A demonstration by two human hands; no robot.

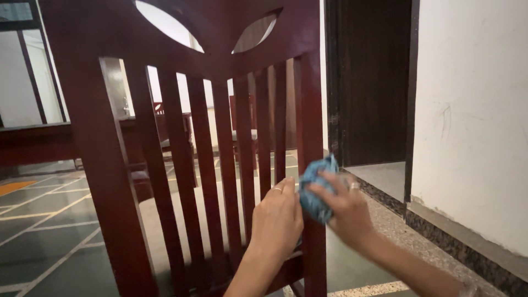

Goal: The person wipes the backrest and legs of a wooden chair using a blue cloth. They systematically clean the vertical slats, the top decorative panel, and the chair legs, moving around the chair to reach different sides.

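Room, as seen from where I stood. Wall (478,110): white plaster on the right, scuffed, with a dark speckled stone skirting (467,247) along its foot. Doorway (371,82): dark wooden frame, open onto a dim interior. Floor (49,220): grey-green tiles with pale joint lines; an orange patch (14,187) lay at far left. Furniture: further dark wooden chairs (242,124) stood behind, beside a long dark desk (33,140). Windows (33,71): dark-framed panes at upper left, admitting soft daylight.
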